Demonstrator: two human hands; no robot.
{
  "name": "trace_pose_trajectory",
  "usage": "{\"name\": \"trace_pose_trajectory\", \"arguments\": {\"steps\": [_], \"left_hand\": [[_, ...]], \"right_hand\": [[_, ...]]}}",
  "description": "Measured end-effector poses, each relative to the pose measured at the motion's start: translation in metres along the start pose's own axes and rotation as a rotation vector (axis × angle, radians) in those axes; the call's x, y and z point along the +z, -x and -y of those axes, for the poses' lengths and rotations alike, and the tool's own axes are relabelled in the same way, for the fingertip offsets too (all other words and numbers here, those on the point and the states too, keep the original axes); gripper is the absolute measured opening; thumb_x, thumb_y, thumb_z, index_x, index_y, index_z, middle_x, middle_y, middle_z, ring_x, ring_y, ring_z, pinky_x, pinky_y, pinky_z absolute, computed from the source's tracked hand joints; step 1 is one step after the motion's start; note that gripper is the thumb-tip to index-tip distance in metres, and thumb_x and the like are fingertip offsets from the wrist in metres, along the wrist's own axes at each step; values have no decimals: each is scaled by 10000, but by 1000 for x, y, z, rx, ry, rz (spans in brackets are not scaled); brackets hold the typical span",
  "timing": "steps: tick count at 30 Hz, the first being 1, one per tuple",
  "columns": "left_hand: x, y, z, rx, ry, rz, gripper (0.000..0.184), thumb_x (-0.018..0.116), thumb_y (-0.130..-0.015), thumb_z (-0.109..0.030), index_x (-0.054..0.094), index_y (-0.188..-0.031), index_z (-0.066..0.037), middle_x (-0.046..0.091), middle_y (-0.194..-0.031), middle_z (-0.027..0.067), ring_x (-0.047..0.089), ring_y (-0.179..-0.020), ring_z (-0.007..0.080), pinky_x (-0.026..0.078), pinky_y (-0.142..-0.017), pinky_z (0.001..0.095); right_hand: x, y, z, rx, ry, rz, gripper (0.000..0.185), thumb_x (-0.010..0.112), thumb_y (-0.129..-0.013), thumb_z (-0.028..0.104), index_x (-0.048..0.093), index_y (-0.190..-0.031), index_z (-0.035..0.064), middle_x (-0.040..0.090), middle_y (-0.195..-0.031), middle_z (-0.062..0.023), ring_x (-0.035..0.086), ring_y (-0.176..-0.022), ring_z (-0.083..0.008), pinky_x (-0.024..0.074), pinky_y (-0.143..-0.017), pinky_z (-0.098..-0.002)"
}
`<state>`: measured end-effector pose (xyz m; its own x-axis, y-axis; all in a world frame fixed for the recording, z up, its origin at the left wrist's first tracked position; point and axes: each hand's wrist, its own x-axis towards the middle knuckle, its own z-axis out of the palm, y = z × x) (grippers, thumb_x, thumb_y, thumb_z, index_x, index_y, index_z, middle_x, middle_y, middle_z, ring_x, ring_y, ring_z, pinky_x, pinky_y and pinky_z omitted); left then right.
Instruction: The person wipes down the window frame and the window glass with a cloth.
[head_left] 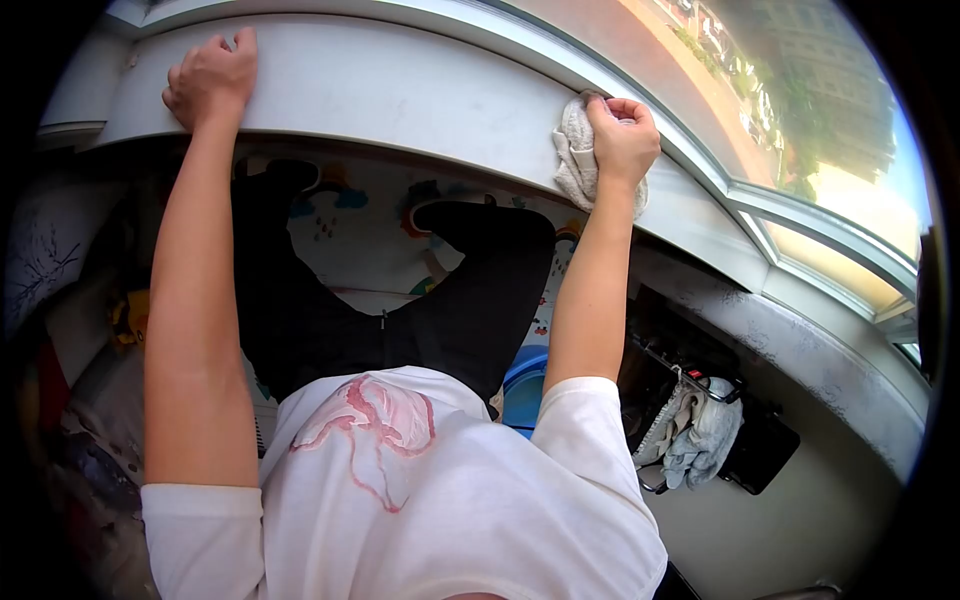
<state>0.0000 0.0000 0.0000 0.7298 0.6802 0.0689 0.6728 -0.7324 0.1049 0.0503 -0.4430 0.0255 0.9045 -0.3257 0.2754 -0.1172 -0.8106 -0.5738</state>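
Note:
A white window sill (400,85) runs across the top of the view, below the window frame. My left hand (213,80) rests on the sill at its left part, with the fingers curled in and nothing seen in them. Farther right, my right hand (625,135) is closed on a crumpled, greyish-white cloth (575,150). The cloth lies against the sill beside the window frame, and part of it hangs over the sill's front edge below my hand.
Beyond the glass (740,90) are buildings and greenery. A blue basin (524,390) is low between my body and right arm. At the lower right, cloths (705,430) hang on a rack near a black object (762,450). A patterned ledge (800,340) runs along the right.

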Motion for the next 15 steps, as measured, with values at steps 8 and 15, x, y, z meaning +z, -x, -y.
{"name": "trace_pose_trajectory", "arguments": {"steps": [8, 15], "left_hand": [[2, 3, -2, 2, 26, -28, 526, 420, -912, -545, 762, -1054, -170, 709, -1207, 97, 581, -1201, 349, 376, -1072, 457], [1, 1, -2, 8, 23, -35, 518, 425, -907, -542, 763, -1052, -177, 710, -1202, 97, 582, -1197, 348, 376, -1069, 457]], "right_hand": [[-1, 0, 4, -28, 62, -46, 266, 834, -721, 319, 715, -759, 84, 707, -700, -67, 694, -666, -262, 557, -699, -370], [2, 5, 6, -96, 37, -111, 235, 821, -751, 293, 712, -750, 85, 708, -681, -57, 695, -649, -264, 556, -684, -367]]}}
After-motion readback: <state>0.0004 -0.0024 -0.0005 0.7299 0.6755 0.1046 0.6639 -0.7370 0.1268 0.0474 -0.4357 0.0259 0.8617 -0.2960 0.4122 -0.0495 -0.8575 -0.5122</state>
